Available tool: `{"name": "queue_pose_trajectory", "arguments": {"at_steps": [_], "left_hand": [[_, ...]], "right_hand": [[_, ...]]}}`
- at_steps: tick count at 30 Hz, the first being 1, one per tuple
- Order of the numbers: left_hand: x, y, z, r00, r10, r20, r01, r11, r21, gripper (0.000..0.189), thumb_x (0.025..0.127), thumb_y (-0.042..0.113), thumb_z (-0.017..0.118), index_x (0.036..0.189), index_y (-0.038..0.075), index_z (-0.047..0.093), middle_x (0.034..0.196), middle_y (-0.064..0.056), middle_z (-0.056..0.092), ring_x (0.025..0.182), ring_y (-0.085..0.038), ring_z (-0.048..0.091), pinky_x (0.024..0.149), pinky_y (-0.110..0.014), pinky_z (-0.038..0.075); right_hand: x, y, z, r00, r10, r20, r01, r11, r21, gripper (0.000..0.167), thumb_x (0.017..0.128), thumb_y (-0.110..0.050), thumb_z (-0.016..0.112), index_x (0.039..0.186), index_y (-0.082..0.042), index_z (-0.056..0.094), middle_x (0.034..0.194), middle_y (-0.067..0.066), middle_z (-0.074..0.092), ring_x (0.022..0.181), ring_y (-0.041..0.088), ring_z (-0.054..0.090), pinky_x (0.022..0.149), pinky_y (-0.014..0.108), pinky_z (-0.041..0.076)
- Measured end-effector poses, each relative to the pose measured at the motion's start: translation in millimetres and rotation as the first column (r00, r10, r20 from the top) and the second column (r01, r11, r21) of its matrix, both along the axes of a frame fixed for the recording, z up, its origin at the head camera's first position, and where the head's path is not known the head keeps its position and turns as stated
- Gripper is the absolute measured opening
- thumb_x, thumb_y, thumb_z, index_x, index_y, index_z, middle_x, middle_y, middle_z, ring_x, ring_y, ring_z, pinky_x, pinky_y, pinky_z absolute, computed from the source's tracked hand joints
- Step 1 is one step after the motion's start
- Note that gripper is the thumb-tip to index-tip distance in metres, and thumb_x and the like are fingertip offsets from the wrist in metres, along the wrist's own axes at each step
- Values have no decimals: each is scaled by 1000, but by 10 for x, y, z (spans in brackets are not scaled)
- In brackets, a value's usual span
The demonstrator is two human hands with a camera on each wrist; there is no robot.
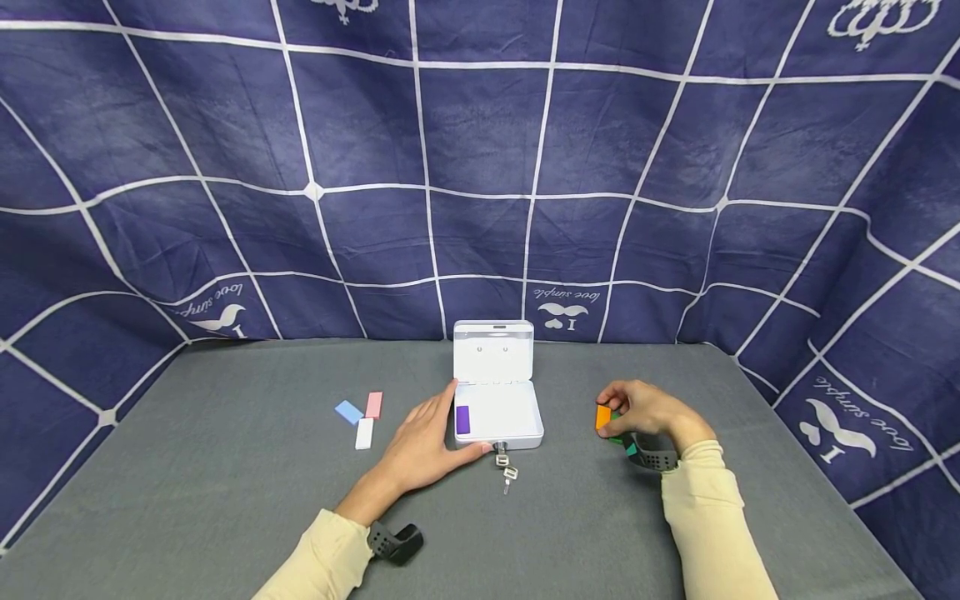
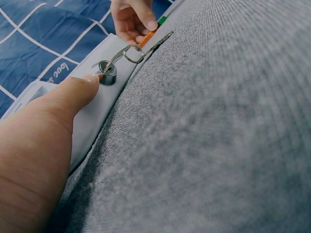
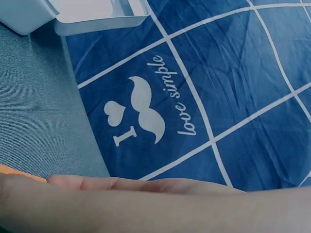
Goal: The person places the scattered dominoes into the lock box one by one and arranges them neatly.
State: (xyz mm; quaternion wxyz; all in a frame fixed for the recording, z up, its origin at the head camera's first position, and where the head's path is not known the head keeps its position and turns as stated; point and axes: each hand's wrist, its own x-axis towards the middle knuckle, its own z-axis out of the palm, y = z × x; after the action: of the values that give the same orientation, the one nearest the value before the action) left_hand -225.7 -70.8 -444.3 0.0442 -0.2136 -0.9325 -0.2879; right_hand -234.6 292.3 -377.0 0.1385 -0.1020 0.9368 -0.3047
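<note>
A white metal lock box [image 1: 498,441] stands with its lid [image 1: 493,354] raised, a purple tile [image 1: 462,420] lying inside at the left. My left hand [image 1: 423,442] rests against the box's left side with straight fingers, its thumb along the front wall. The thumb tip touches beside the lock [image 2: 108,73], where a ring of keys [image 1: 509,475] hangs. To the right of the box, my right hand [image 1: 647,410] pinches an orange tile [image 1: 602,417] between thumb and fingers. A green tile [image 1: 617,417] shows partly under that hand.
Left of the box lie a blue tile [image 1: 348,412], a pink tile [image 1: 374,405] and a white tile [image 1: 364,433] on the grey tabletop [image 1: 247,467]. A blue checked cloth [image 1: 480,150] hangs behind the table and along its sides.
</note>
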Motion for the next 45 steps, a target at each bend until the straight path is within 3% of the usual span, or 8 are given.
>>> {"name": "queue_pose_trajectory", "arguments": {"at_steps": [16,31,38,45], "left_hand": [[-6,7,-11,1000,2,9,-2,1000,-5,112,80,76,63,161,13,17,158,-13,41,147,-28,39,122,-48,29],[-14,11,-29,1000,5,11,-5,1000,-18,114,79,78,61,162,16,15,159,-12,40,148,-27,38,123,-47,28],[-13,11,-36,1000,2,-13,-3,1000,-9,113,79,77,63,161,14,17,157,-13,42,146,-28,40,121,-48,30],[-6,7,-29,1000,5,-7,-5,1000,-11,113,79,78,62,161,15,16,158,-13,41,147,-27,39,122,-48,30]], "right_hand": [[-23,-16,8,998,26,-64,-22,998,62,41,77,-25,84,110,-6,69,93,2,69,87,13,59,79,30,48],[-38,-18,30,991,28,-128,-22,999,46,43,81,-27,81,117,-5,71,100,4,74,84,11,60,77,28,49],[-58,-43,56,981,27,-191,-8,995,97,44,83,-30,79,121,-9,71,111,8,72,96,17,65,85,36,53],[-58,-85,70,972,-2,-236,22,996,82,45,82,-30,81,121,-9,72,111,12,67,97,21,64,81,35,52]]}}
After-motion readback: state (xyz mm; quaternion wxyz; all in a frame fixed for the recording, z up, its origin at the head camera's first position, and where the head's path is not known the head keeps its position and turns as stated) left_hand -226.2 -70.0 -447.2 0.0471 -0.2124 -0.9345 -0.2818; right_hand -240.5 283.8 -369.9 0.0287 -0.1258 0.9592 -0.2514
